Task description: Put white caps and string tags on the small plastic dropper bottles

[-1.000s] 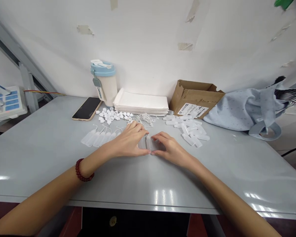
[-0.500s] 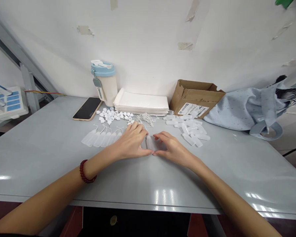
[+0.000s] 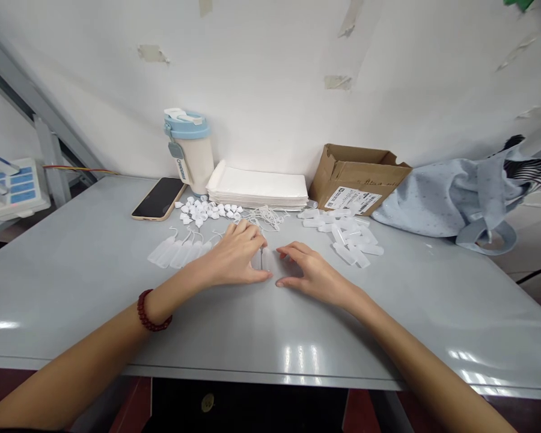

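Note:
My left hand rests on the table, its thumb and fingers closed around small translucent plastic tubes lying side by side. Part of these tubes is hidden under the hand. Just to their right, my right hand has its thumb and fingers apart and holds nothing. Left of my left hand lies a row of similar tubes with thin white string loops at their far ends. Beyond it are a pile of small white caps and a tangle of white strings. Several loose tubes lie to the right.
Along the wall stand a cream tumbler with a blue lid, a stack of white paper packets and an open cardboard box. A phone lies at left, a light blue cloth bag at right. The grey table has a front edge near me.
My left hand has shifted slightly left together with the tubes. My right hand's fingertips have parted from the tubes, leaving a gap between the two hands.

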Action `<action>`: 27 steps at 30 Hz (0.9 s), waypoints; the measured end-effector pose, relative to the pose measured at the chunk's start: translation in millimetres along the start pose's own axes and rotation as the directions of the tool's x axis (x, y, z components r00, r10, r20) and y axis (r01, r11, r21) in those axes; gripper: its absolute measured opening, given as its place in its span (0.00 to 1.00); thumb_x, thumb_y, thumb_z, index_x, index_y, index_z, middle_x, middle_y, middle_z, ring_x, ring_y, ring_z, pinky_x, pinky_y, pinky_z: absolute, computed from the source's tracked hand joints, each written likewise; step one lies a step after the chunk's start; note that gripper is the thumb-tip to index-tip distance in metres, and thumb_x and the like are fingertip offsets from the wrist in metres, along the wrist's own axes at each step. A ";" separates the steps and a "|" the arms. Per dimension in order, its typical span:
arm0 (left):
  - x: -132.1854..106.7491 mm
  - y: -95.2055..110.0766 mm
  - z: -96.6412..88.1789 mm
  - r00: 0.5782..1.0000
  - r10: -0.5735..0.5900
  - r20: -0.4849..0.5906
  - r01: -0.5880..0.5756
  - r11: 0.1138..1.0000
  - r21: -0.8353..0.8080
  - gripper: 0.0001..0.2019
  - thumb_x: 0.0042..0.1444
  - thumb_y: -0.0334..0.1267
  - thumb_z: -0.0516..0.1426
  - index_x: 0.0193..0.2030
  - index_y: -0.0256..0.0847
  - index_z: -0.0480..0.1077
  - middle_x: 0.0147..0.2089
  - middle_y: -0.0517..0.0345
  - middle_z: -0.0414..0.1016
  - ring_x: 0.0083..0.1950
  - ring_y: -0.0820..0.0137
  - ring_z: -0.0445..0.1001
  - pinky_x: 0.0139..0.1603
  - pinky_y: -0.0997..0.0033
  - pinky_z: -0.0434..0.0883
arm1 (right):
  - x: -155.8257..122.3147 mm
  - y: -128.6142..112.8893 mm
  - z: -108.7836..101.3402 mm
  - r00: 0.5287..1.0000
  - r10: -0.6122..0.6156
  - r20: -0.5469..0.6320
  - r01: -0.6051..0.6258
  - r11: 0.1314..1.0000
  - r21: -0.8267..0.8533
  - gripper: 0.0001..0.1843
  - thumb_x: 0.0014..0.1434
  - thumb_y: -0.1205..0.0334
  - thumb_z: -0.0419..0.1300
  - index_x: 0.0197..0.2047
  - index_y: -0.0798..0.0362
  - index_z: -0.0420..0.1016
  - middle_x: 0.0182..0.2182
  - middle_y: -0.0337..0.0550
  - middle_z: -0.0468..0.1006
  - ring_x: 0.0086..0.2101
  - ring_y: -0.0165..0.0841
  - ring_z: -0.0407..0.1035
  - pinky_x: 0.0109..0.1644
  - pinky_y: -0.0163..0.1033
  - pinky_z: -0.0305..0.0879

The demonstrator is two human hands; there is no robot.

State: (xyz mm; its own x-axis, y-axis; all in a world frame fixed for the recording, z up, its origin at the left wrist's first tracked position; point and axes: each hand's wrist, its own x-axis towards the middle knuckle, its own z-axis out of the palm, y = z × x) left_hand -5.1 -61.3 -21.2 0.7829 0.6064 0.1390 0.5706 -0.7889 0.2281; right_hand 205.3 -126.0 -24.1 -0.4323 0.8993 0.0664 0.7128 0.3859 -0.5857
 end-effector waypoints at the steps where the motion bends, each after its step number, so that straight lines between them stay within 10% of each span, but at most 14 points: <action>1: -0.3 -0.6 -0.2 1.000 0.002 0.001 -0.002 1.000 0.000 0.26 0.49 0.56 0.60 0.46 0.36 0.70 0.44 0.49 0.67 0.48 0.56 0.60 0.48 0.55 0.61 | 0.2 -0.1 0.1 1.000 0.001 0.002 -0.001 1.000 0.000 0.28 0.53 0.61 0.67 0.56 0.55 0.67 0.47 0.51 0.71 0.47 0.42 0.68 0.49 0.51 0.69; 27: -1.1 4.3 -7.9 0.999 -0.014 0.037 0.013 1.000 0.009 0.29 0.50 0.56 0.59 0.51 0.34 0.70 0.44 0.47 0.67 0.48 0.54 0.60 0.48 0.55 0.62 | -0.1 -2.0 -0.8 1.000 0.000 0.018 0.000 1.000 -0.004 0.26 0.54 0.61 0.66 0.55 0.54 0.67 0.47 0.50 0.71 0.48 0.42 0.67 0.50 0.49 0.69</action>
State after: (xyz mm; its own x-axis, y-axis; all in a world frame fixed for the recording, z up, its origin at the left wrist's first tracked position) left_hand -5.4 -64.6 -12.7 0.7838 0.6129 0.1001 0.5831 -0.7818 0.2209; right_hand 204.4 -126.6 -22.2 -0.4420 0.8956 0.0514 0.7151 0.3863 -0.5826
